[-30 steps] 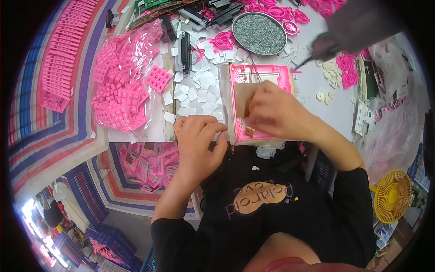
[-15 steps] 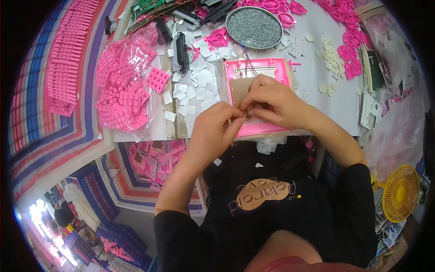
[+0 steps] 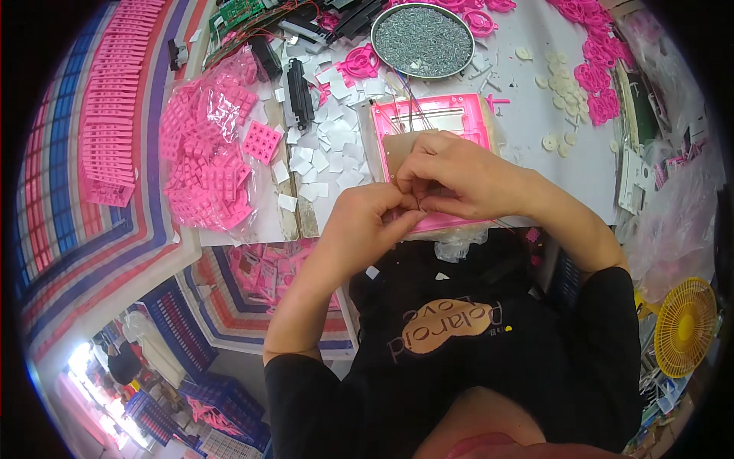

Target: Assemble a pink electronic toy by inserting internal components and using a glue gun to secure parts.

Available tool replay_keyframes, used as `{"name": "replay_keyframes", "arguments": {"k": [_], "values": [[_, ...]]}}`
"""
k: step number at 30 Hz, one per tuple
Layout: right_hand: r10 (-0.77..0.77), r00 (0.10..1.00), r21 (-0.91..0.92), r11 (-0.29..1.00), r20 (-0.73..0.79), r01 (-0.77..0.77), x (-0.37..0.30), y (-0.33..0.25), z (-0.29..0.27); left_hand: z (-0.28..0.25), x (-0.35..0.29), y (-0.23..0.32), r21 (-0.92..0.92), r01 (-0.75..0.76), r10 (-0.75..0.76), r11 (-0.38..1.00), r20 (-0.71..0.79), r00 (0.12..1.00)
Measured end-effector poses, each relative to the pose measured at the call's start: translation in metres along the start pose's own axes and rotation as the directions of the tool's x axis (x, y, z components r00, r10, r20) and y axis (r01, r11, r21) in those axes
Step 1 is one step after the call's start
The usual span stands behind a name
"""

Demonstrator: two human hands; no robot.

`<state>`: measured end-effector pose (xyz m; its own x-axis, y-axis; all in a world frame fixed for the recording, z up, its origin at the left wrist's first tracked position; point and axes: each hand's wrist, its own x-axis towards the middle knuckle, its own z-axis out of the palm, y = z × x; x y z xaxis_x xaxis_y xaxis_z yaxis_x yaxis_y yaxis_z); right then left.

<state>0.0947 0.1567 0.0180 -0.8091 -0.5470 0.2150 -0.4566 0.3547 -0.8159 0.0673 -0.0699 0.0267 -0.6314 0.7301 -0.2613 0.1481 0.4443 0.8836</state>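
Note:
A pink plastic casing (image 3: 479, 116) lies at the table's front edge, its lower part under my hands. Thin dark wires (image 3: 413, 103) run down into it past a brown board (image 3: 396, 148). My left hand (image 3: 359, 226) is closed, thumb and forefinger pinching at the casing's lower left. Against those fingertips, my right hand (image 3: 466, 182) is closed over the board's lower edge with its fingers curled. Between the two pinches a thin wire seems to show; its ends are hidden by the fingers.
Left of the casing are scattered white squares (image 3: 336, 138), a black part (image 3: 298, 96) and a bag of pink button pieces (image 3: 206, 164). A round tray (image 3: 473, 46) of small screws stands behind. White discs (image 3: 566, 96) lie right; a yellow fan (image 3: 686, 327) stands lower right.
My left fingertips have shifted slightly down and right, with the forefinger curled further in. The right hand's fingers have bent lower over the board. The whole view has also shifted a little.

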Motion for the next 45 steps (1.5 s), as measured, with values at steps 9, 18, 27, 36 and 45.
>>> {"name": "replay_keyframes", "arguments": {"k": [9, 18, 27, 36, 45], "values": [[-0.002, 0.998, 0.039, 0.999, -0.062, 0.004, 0.001, -0.003, 0.004, 0.032, -0.006, 0.007, 0.280, -0.121, 0.211, 0.952, -0.321, 0.923], [0.113, 0.994, 0.178, 0.978, 0.005, -0.112, -0.001, -0.005, -0.002, 0.014, -0.017, 0.010, 0.108, -0.003, 0.036, 0.994, -0.307, 0.951], [0.112, 0.994, 0.160, 0.981, 0.006, -0.112, -0.002, -0.002, -0.002, 0.018, -0.014, 0.006, 0.126, -0.031, 0.061, 0.992, -0.241, 0.969], [0.042, 0.997, 0.066, 0.997, -0.067, -0.037, -0.003, 0.001, 0.002, 0.021, -0.013, 0.003, 0.085, -0.070, 0.091, 0.994, -0.266, 0.960], [0.299, 0.873, 0.129, 0.954, -0.386, -0.270, -0.030, -0.043, 0.034, 0.035, -0.010, -0.004, -0.487, 0.046, -0.186, 0.872, -0.245, 0.951]]}}
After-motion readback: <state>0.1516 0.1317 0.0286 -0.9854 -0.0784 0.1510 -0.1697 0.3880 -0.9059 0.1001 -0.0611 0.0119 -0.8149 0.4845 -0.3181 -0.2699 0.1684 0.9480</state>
